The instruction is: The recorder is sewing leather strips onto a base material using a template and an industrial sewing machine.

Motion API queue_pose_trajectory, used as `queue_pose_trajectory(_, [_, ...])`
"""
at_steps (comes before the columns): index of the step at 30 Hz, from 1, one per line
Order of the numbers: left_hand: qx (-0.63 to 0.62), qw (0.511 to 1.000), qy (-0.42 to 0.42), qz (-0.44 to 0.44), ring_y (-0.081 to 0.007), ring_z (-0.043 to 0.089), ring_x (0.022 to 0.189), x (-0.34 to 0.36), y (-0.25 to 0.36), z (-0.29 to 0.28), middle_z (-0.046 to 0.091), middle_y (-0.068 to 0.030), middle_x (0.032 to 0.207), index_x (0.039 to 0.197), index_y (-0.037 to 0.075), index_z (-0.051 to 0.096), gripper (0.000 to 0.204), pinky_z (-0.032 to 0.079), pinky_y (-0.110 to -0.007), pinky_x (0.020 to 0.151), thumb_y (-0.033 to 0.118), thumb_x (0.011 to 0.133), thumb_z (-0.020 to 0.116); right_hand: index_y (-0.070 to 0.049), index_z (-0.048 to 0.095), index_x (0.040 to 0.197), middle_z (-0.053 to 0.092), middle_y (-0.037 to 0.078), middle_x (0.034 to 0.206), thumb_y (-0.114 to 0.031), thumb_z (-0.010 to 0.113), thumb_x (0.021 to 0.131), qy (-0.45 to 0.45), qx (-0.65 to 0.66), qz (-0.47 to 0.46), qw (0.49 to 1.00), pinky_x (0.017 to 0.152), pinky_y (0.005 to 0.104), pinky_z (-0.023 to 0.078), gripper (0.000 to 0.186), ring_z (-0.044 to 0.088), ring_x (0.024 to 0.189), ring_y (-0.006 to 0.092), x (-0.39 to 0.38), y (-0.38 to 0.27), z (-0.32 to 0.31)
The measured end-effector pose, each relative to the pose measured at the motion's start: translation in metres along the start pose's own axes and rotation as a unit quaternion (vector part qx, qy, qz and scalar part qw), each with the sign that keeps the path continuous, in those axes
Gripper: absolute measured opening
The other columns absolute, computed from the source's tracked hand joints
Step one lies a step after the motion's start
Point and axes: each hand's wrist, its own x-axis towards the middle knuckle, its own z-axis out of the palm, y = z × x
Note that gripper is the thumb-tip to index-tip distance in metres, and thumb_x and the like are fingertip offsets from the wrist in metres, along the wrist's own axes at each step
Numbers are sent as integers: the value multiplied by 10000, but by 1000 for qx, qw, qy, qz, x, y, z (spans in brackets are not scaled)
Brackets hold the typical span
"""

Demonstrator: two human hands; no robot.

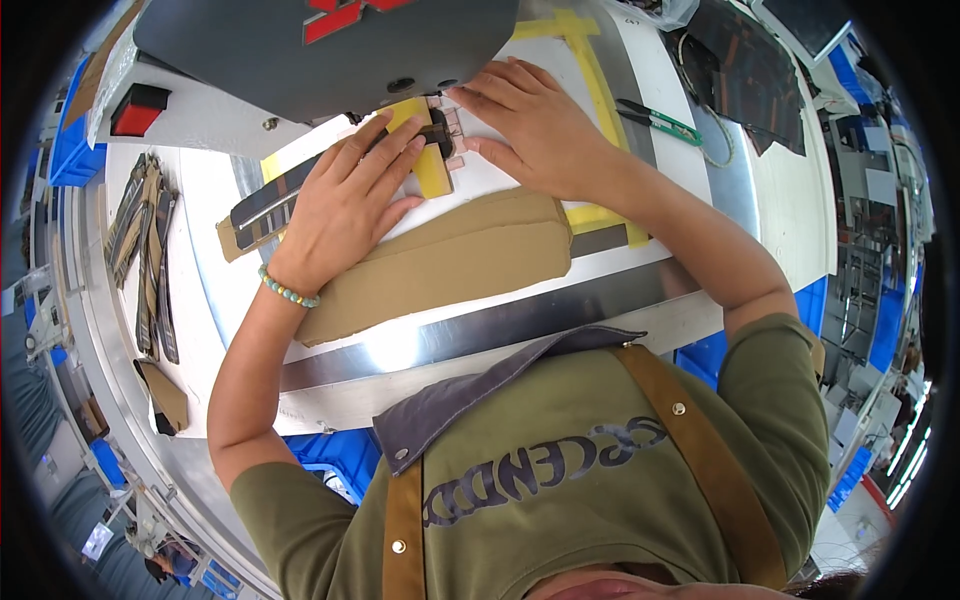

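Left hand (350, 195) lies spread, pressing the strap (270, 205) flat; right hand (530, 125) steadies it under the sewing machine (330, 50); stitching seems underway, needing steady feeding.

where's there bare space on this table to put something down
Free: the white strip between the strap pile and the tan panel, and the table's right end past the green snips. Crowded: under the machine head, where both hands press the work.

White worktable (200, 200) with tan pieces (450, 262)
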Motion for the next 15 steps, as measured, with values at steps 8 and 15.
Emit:
queue_pose_trajectory(8, [16,1000,-7,15,-328,548,1414,6,-2,2,621,-71,1526,1449,16,646,599,494,-436,1169,329,949,752,-21,627,1424,577,108,1535,-321,685,1022,5,1,-3,1000,1246,529,375,505,501,1450,330,-2,3,-1])
queue_pose_trajectory(15, [0,1000,-7,-16,-302,678,1256,20,-27,14,665,-68,1490,1485,73,646,603,567,-396,961,303,941,767,-13,656,1392,611,111,1511,-328,687,1025,-15,-20,2,1000,1229,506,408,485,532,1432,334,16,26,-2])
